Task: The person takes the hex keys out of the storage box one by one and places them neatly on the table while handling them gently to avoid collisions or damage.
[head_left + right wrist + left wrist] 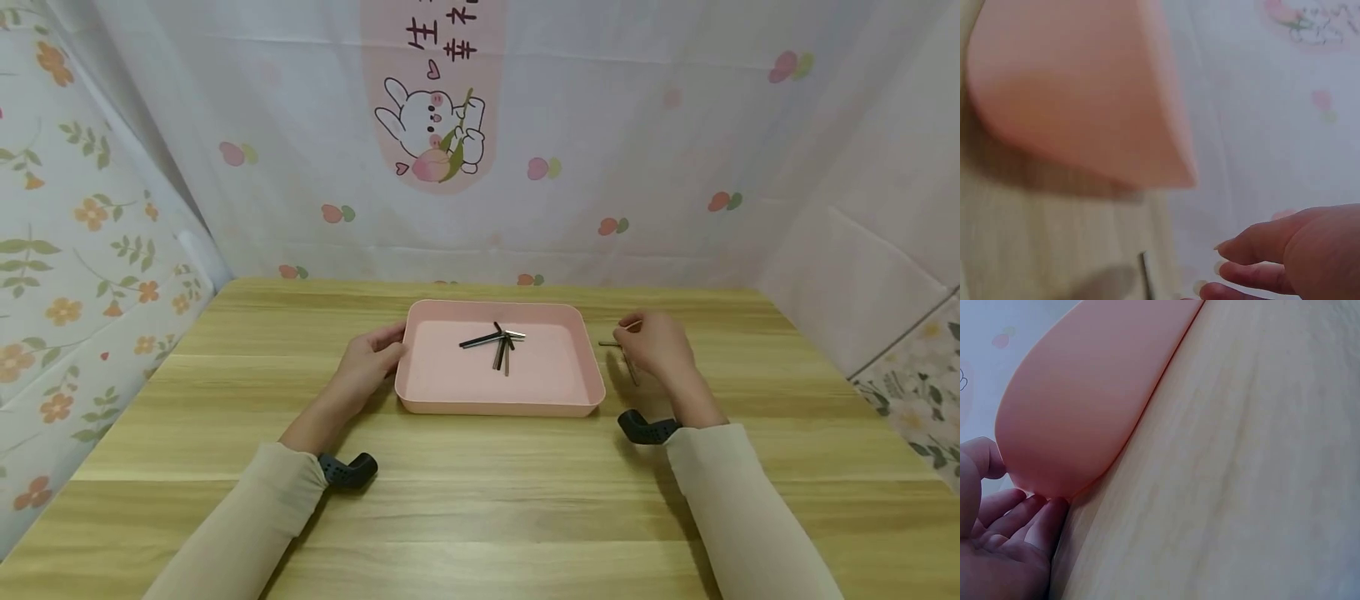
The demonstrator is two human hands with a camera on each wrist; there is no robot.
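A shallow pink tray (525, 392) stands on the wooden table, with several thin dark and metallic sticks (501, 342) lying crossed inside it. My left hand (367, 362) holds the tray's left end, thumb by the rim; the left wrist view shows the fingers (1013, 519) against the lower edge of its outer wall. To the right of the tray, my right hand (658, 343) hovers close over a few loose thin sticks (630, 367). A gap shows between its thumb and forefinger, and I see nothing held. One stick (1146, 275) also appears below the fingertips, blurred, in the right wrist view.
Behind the table (465, 517) hangs a white curtain (600, 125) printed with fruit and a rabbit. A flowered cloth (90, 250) covers the left side, and pale panels (862, 225) stand at the right. Each wrist carries a black camera mount (348, 471).
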